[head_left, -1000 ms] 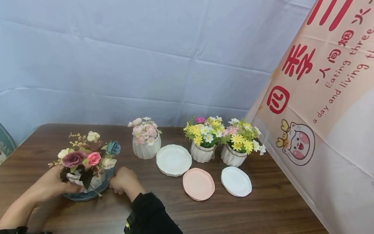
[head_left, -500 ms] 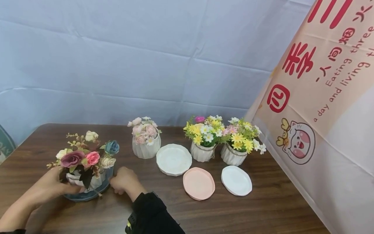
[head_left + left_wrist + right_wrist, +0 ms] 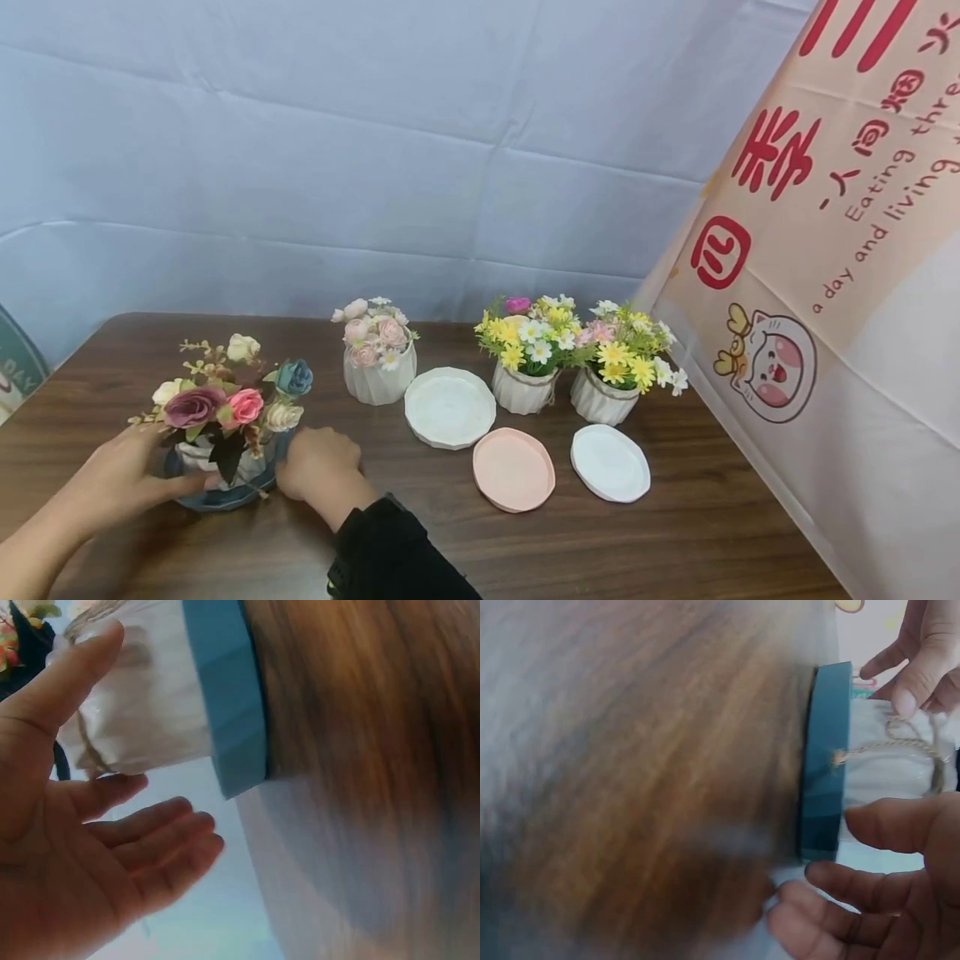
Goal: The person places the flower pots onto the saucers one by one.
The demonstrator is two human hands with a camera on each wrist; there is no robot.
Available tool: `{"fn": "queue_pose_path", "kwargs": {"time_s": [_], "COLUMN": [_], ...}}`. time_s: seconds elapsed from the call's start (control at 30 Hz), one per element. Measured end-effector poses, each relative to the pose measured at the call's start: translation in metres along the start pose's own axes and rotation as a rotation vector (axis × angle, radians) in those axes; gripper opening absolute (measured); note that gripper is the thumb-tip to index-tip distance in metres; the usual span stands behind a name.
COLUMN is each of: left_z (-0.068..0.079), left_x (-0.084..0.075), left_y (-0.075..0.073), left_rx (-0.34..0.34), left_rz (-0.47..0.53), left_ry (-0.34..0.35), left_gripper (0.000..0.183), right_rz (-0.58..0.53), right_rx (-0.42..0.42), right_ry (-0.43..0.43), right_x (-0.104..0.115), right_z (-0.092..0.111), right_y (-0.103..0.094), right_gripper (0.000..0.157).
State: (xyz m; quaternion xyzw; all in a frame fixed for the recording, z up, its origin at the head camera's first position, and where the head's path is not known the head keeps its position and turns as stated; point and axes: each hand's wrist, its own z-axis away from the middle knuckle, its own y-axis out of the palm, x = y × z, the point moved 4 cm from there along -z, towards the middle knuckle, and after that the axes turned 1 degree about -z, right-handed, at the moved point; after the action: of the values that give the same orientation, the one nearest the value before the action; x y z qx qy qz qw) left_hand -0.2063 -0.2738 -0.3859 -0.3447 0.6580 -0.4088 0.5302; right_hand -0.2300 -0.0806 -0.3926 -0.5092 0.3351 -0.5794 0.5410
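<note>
In the head view a white ribbed pot [image 3: 238, 471] of artificial roses [image 3: 225, 404] stands in a dark blue saucer [image 3: 210, 500] at the table's left. My left hand [image 3: 120, 475] is at the pot's left side. Its thumb [image 3: 79, 671] lies against the pot, while its other fingers are spread out loosely beyond it. At the saucer's right edge is my right hand [image 3: 318, 467]. In the right wrist view its thumb and index finger [image 3: 870, 889] pinch that rim; its remaining fingers sit loosely below. A twine bow [image 3: 911, 742] is tied round the pot.
A pot of pink flowers [image 3: 381, 379] and two pots of yellow and white flowers [image 3: 522, 392] line the back. A cream saucer [image 3: 450, 408], a pink saucer [image 3: 513, 469] and a white saucer [image 3: 610, 463] lie before them. A printed cloth [image 3: 847, 333] hangs at right.
My right hand has shifted in against the saucer's edge and turned slightly. My left wrist has moved a little back. The pot and saucer have barely moved; the whole view has drifted slightly.
</note>
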Motion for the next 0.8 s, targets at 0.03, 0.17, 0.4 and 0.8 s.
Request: {"fn": "queue_pose_path", "kwargs": {"time_s": [0.03,0.17,0.4,0.8], "left_z": [0.001,0.006,0.012,0.016], "left_x": [0.001,0.008,0.011,0.008], "left_y": [-0.001,-0.003,-0.004,0.002], "left_rx": [0.0,0.024,0.074,0.139], "left_rz": [-0.018,-0.084,-0.125,-0.16], "left_ry": [0.002,0.005,0.003,-0.009], "left_gripper": [0.089,0.094,0.092,0.091], "right_rz": [0.025,0.095,0.177,0.165], "right_rx": [0.002,0.012,0.031,-0.02], "right_ry": [-0.013,-0.071,-0.119,-0.138], "right_x": [0.001,0.001,0.0,-0.011], "right_z": [0.001,0.005,0.011,0.014], "right_y": [-0.001,-0.005,-0.006,-0.011], "right_gripper": [0.025,0.024,0.034,0.042]}}
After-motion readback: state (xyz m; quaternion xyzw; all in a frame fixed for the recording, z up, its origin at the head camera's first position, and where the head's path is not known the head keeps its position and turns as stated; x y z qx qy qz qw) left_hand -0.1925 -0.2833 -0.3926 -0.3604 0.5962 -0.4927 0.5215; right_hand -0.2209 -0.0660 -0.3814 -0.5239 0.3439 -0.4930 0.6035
